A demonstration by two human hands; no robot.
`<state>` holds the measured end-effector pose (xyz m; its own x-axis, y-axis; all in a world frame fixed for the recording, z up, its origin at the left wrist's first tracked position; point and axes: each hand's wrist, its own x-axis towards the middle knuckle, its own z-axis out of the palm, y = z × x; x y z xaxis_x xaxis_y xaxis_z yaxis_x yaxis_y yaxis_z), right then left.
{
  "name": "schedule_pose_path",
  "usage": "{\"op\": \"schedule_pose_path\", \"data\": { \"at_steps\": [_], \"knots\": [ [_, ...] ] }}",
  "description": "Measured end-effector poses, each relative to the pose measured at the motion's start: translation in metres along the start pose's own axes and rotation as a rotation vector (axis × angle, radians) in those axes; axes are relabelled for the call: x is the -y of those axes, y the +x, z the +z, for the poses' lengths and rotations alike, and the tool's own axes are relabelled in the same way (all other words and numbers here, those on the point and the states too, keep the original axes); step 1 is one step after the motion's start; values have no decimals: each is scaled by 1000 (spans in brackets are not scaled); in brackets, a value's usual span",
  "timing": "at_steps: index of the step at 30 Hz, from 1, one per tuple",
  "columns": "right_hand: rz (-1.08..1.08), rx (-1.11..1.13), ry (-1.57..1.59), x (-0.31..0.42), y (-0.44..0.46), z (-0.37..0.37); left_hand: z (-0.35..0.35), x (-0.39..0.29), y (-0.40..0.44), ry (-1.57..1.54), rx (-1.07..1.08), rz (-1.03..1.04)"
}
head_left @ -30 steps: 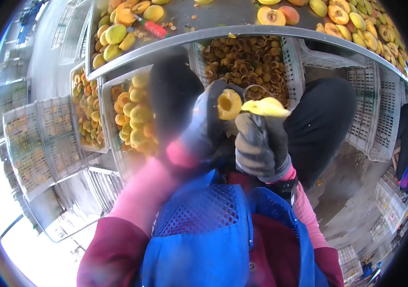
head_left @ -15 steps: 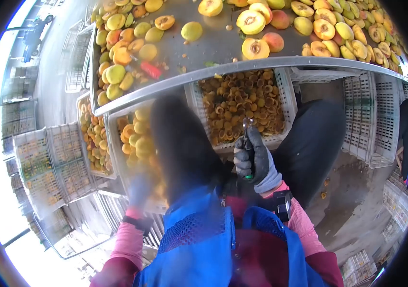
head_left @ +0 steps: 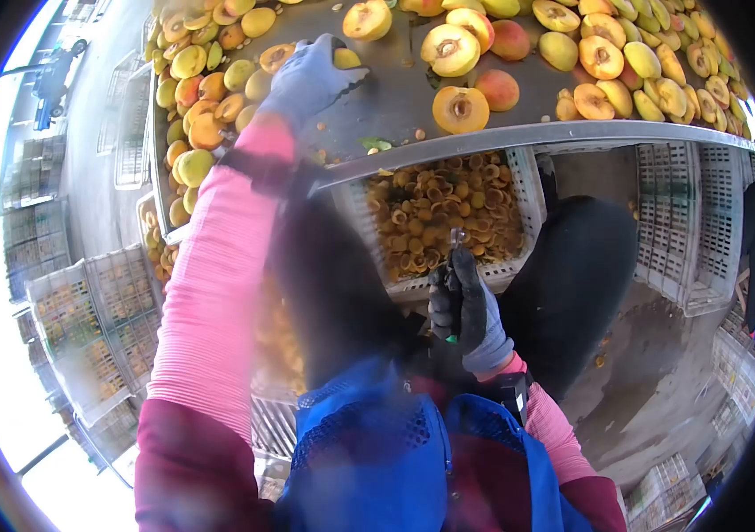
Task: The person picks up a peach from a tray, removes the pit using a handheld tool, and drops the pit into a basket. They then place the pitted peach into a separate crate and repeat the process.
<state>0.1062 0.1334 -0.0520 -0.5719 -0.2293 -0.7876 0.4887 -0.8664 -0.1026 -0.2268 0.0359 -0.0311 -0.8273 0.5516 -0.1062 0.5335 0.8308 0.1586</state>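
My left hand [head_left: 307, 78], in a grey glove, reaches over the metal worktable [head_left: 377, 97]. Its fingers and thumb curl around a yellow peach [head_left: 346, 58], which is partly covered by them. Close to my lap, my right hand [head_left: 468, 306] is closed around the dark handle of a pitting tool [head_left: 457, 238]. A small metal loop forms the tool's upper end, and a green bit shows below the fist. Halved peaches [head_left: 461, 110] lie cut side up on the table, one with its stone visible.
Peaches [head_left: 205, 89] are heaped at the table's left, with more halves [head_left: 603, 55] at the right. Beneath the raised table rim [head_left: 519, 136], a white crate [head_left: 530, 191] holds scooped-out brown pieces. Stacked crates [head_left: 668, 222] stand right; others [head_left: 85, 328] stand left.
My left hand has risen from the peach crate beside my left leg to the table and closed around a yellow peach. My right hand keeps its hold on the tool.
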Motion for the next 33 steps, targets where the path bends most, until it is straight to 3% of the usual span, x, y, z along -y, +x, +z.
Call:
{"op": "schedule_pose_path", "data": {
  "at_steps": [2, 3, 5, 8, 10, 11, 13, 15, 16, 19, 22, 25, 28, 30, 32, 33],
  "knots": [
    [-18, -30, 20, 3, 0, 6, -22, -25, -30, -604, 106, -119],
    [-152, -58, -66, 2, 0, 10, -30, -40, -51, -908, 165, -184],
    [-327, -49, -178, 0, -7, 18, -30, -64, -97, -1346, 73, -107],
    [-333, 214, -70, 10, -27, 29, -21, -86, -154, -1691, 176, -246],
    [-435, 241, -268, 10, -27, 37, -2, -100, -180, -1960, 270, -369],
    [-487, 255, -372, 6, -27, 42, -6, -113, -188, -1940, 250, -286],
    [-829, 229, -398, -14, -15, 33, 0, -127, -200, -1985, 63, -325],
    [-911, 136, -594, -18, -14, 27, 10, -132, -211, -1837, 5, -381],
    [-937, 96, -663, -19, -16, 26, 14, -130, -213, -1466, -81, -236],
    [-1112, 2, -932, -21, -24, 24, 21, -135, -222, -1364, -267, -167],
    [-1172, -9, -991, -27, -23, 20, 19, -137, -233, -1345, -227, -274],
    [-893, 157, -879, -21, -29, 22, 22, -130, -239, -1063, -175, -240],
    [-755, 226, -787, -23, -30, 17, 17, -117, -233, -912, -159, 80],
    [-598, 267, -698, -27, -25, 8, 17, -114, -227, -1061, -91, 126],
    [-566, 284, -539, -31, -24, 11, 18, -112, -225, -1375, 52, -83],
    [-635, 277, -433, -33, -22, 21, 20, -113, -225, -1356, -43, -58]
  ]
}}
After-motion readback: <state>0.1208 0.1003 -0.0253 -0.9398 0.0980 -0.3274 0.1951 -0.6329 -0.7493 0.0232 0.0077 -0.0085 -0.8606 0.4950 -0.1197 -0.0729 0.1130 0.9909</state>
